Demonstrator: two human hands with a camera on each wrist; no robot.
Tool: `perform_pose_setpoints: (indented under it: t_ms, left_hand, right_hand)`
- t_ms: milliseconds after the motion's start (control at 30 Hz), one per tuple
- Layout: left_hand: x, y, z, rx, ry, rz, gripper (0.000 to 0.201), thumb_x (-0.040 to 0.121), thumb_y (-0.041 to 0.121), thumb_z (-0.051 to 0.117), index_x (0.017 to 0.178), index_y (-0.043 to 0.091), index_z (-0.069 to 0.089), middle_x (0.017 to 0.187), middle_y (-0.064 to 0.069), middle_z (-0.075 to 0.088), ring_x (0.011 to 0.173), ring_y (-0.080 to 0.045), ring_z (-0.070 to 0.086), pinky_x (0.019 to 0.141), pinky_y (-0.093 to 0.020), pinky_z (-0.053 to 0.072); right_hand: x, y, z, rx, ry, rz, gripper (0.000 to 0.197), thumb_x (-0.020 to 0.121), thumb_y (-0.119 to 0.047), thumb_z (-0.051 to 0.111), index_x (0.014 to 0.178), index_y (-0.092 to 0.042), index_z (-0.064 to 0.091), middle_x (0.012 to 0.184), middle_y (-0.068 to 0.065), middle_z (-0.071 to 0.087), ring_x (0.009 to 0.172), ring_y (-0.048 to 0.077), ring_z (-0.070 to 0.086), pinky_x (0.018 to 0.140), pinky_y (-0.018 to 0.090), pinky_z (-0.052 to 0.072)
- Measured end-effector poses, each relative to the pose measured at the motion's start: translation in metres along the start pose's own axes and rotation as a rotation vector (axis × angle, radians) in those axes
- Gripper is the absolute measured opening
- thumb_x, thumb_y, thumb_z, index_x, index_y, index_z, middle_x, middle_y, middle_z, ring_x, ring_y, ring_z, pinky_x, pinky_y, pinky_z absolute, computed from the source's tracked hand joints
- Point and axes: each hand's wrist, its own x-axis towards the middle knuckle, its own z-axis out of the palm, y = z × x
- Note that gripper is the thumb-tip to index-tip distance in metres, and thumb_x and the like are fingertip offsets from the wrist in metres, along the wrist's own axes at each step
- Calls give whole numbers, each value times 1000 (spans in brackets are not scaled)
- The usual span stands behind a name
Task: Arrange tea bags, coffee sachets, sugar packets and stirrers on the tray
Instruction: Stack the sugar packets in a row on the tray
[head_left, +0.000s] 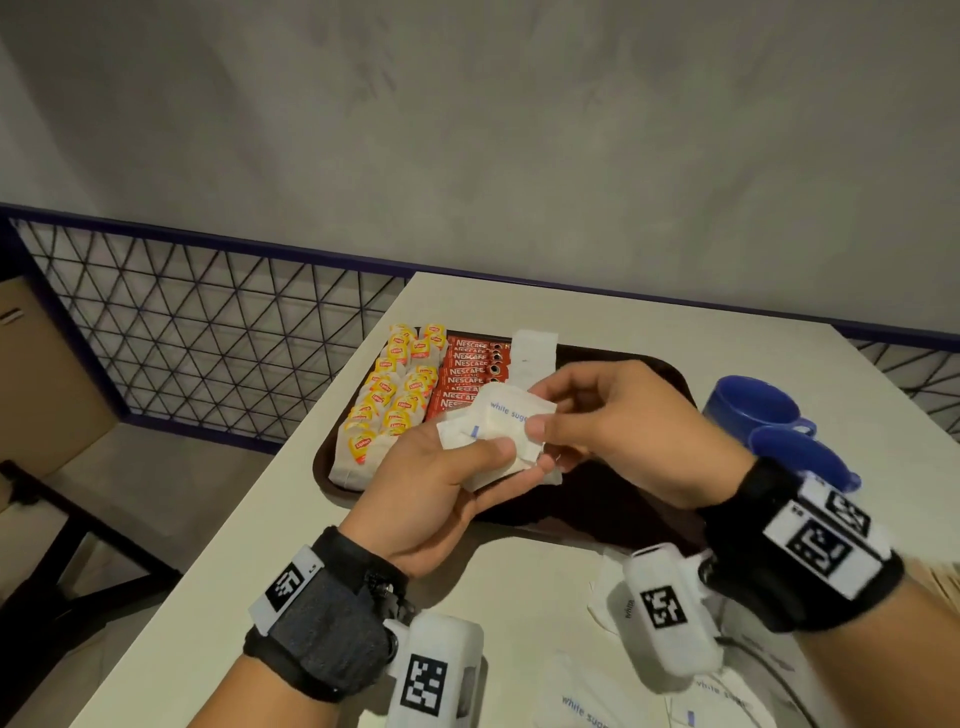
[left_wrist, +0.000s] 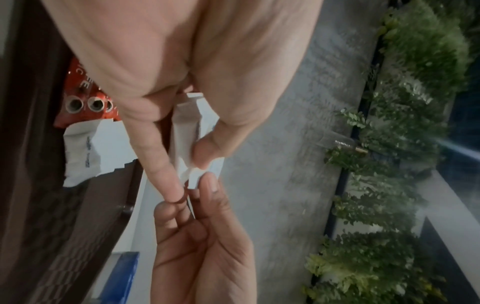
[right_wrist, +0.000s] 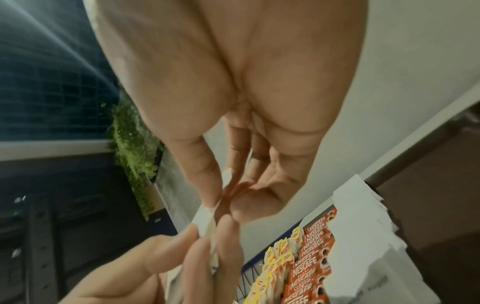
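A dark brown tray lies on the white table. Along its left side lie rows of yellow-tagged tea bags, then red coffee sachets, then a few white sugar packets. Above the tray my left hand grips a small stack of white sugar packets between thumb and fingers. My right hand pinches the stack's right end. The left wrist view shows the stack edge-on between the fingers of both hands. The right wrist view shows the pinch over the sachets.
Two blue cups stand right of the tray. Loose sugar packets lie on the table near me, under my wrists. The table's left edge runs close to the tray, with a wire-grid railing beyond it.
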Motion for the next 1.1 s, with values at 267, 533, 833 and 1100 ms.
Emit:
perform_pose_setpoints:
  t_ms: [267, 533, 833, 1100]
  left_hand:
    - [3, 2, 2, -156, 49, -34, 36, 96, -10, 39, 126, -8, 59, 124, -25, 70, 113, -42, 70, 80, -40, 64]
    - [4, -1, -6, -68, 4, 2, 40, 97, -18, 34, 131, -10, 54, 128, -25, 69, 115, -42, 69, 91, -43, 61]
    - [5, -4, -11, 149, 161, 109, 32, 96, 1, 62, 128, 6, 64, 121, -11, 75, 107, -29, 75, 70, -27, 62]
    - [6, -6, -11, 196, 186, 144, 40, 87, 22, 68, 126, 9, 68, 119, -8, 76, 107, -28, 75, 66, -24, 62]
  right_hand:
    - [-13, 15, 0, 575, 99, 71, 13, 98, 5, 57, 99, 1, 69, 106, 18, 78, 94, 34, 77, 67, 35, 64]
    - [-11, 28, -8, 490, -9, 37, 26, 90, -8, 65, 114, 1, 69, 112, 14, 78, 93, 26, 76, 67, 28, 62]
    - [-6, 40, -5, 383, 0, 51, 18, 90, 1, 68, 107, -3, 74, 103, 12, 80, 94, 28, 76, 71, 27, 64]
    - [-6, 38, -2, 373, 10, 74, 15, 88, -1, 74, 98, 9, 68, 104, 16, 78, 99, 41, 74, 65, 27, 60]
